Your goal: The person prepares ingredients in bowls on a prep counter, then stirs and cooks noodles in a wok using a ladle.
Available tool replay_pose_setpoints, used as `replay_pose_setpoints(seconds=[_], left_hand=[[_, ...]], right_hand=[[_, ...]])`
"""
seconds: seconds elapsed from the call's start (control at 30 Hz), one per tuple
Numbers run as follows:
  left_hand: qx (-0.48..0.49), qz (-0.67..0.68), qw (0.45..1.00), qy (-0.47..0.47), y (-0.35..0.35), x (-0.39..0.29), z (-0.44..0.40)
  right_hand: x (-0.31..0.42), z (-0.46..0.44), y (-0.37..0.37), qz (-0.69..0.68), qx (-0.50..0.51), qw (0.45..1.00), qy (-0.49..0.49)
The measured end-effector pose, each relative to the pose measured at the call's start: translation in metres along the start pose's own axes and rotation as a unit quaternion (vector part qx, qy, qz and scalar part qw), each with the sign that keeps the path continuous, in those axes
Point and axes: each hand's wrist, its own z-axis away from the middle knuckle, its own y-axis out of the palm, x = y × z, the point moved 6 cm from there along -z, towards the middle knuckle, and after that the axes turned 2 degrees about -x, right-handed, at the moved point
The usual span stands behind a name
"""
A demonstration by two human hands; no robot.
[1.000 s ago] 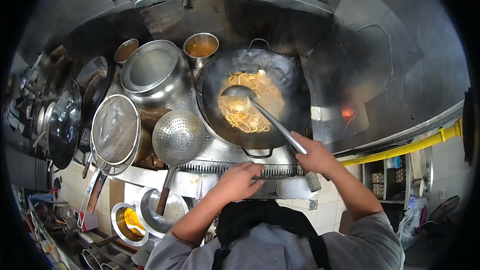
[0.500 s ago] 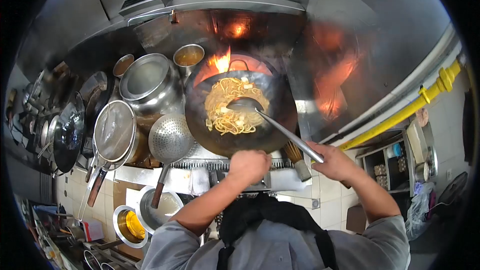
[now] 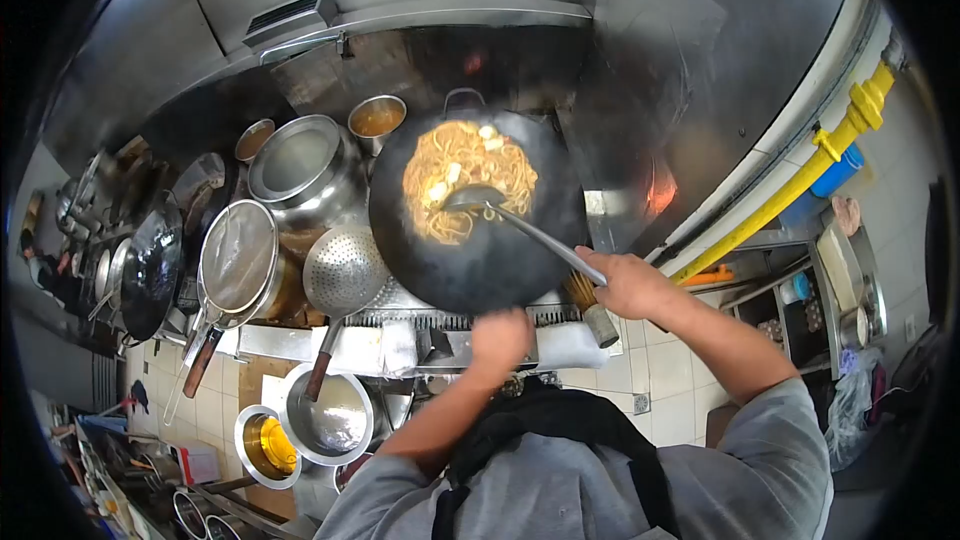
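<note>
A large black wok (image 3: 478, 275) sits on the stove and holds noodles (image 3: 450, 155) with pale pieces among them. My right hand (image 3: 630, 285) is closed round the handle of a metal ladle (image 3: 545, 243), whose bowl rests in the noodles near their lower edge. At the wok's near edge is my left hand (image 3: 502, 338), closed and blurred by motion; the wok's near handle is hidden there.
Left of the wok lie a perforated skimmer (image 3: 345, 268), a mesh strainer (image 3: 238, 255) and a lidded metal pot (image 3: 295, 160). Two sauce containers stand behind. A bamboo brush (image 3: 597, 318) is at the right. Below left is a bowl of yellow liquid (image 3: 270, 443).
My left hand went from open fingers to closed at the wok's near edge. Flames rose behind the wok, then dropped. The noodles shifted toward the far left, with the ladle still in my right hand.
</note>
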Motion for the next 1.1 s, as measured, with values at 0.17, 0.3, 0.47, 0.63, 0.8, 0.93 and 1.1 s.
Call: replay_pose_setpoints(seconds=[0.17,0.3,0.47,0.63,0.8,0.93,1.1], left_hand=[[0.017,-0.012,0.999,0.037,-0.032,-0.014,0.031],[0.065,-0.007,0.997,0.039,-0.078,0.015,-0.034],[-0.077,-0.004,0.996,0.053,-0.039,0.023,-0.042],[0.073,0.044,0.996,0.036,-0.006,-0.007,0.039],[0.064,0.019,0.994,0.087,-0.070,-0.006,-0.021],[-0.045,0.005,0.996,0.077,-0.016,0.001,-0.021],[0.083,0.016,0.996,0.041,0.003,-0.008,0.044]], right_hand=[[0.003,0.026,-0.016,-0.010,0.009,1.000,-0.003],[0.004,0.045,-0.021,0.034,0.053,0.998,-0.021],[0.008,0.007,-0.001,0.089,0.075,0.993,0.025],[0.007,0.009,-0.014,0.071,0.018,0.997,0.029],[0.012,0.013,-0.009,0.059,0.026,0.997,-0.033],[0.016,-0.015,0.015,0.070,0.017,0.997,-0.006],[0.028,0.003,-0.006,0.049,-0.002,0.998,0.046]])
